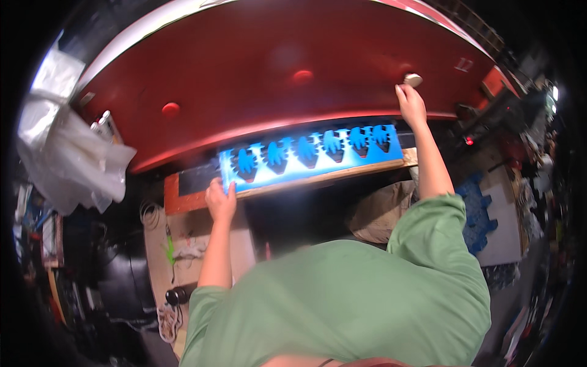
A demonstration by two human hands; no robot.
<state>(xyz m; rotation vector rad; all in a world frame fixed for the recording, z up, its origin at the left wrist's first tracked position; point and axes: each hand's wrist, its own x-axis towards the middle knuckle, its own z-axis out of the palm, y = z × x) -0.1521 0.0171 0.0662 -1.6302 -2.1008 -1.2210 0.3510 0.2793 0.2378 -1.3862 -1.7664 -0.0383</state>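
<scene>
In front of me a bright blue strip (287,177) lies along a narrow wooden-edged ledge, below a big dark red panel. It bears a row of several darker blue, hand-shaped figures (306,150) with dark pointed bases. My left hand (221,200) is at the strip's left end, thumb and fingers closed on its lower corner. My right hand (411,104) is raised past the strip's right end, up against the red panel. Its fingers are pinched at a pale rounded piece (413,80), whose exact kind I cannot make out.
The red panel (244,79) curves across the far side and has round red knobs (302,76). Crumpled clear plastic (73,144) hangs at left. A board at lower left holds a green tool (169,248) and a dark cylinder (177,296). Blue notched pieces (476,214) lie right.
</scene>
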